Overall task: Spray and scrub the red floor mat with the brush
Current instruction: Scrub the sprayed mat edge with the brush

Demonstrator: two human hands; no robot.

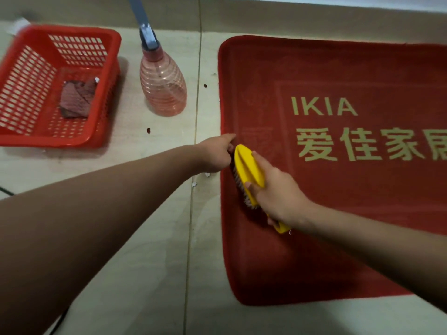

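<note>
Head view: right hand (278, 194) grasps yellow brush (249, 170), bristles on red floor mat (338, 226) near its left edge; left hand (215, 155) at that edge, grip cannot tell. spray bottle (163, 88) parked left of mat. Scrubbing looks early; most of mat remains.

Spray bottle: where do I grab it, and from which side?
Probably grip the narrow neck just under the grey spray head, coming from the near side. The spray bottle stands upright, its ribbed body flares wide, and the red basket sits to its left.
</note>
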